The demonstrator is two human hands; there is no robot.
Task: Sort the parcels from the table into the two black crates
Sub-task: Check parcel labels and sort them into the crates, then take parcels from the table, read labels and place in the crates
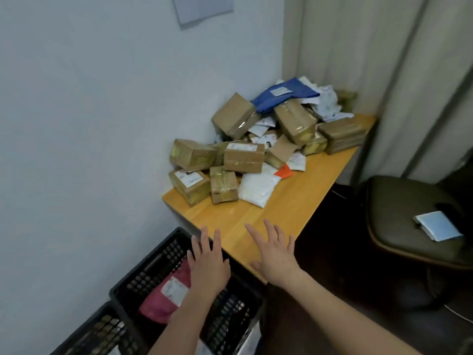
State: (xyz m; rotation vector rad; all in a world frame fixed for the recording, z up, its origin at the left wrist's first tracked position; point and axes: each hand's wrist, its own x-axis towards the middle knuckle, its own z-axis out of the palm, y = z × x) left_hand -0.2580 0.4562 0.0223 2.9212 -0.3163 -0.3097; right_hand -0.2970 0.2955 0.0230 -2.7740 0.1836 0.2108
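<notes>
A heap of parcels [266,139] covers the far half of the wooden table [289,208]: several brown cardboard boxes, white bags, a blue bag [281,94] on top. Two black crates stand on the floor at the table's near end. The nearer-to-table crate [151,267] holds a pink bag [163,301] with a white label. Only a corner of the second crate [99,331] shows at the bottom left. My left hand [208,262] hovers over the first crate with fingers spread, holding nothing. My right hand [275,252] is spread above the table's near edge, also holding nothing.
A pale wall runs along the left of the table and crates. A dark chair [409,226] with a light blue packet [437,225] on its seat stands to the right. Curtains hang behind the table's far end. Dark floor lies between table and chair.
</notes>
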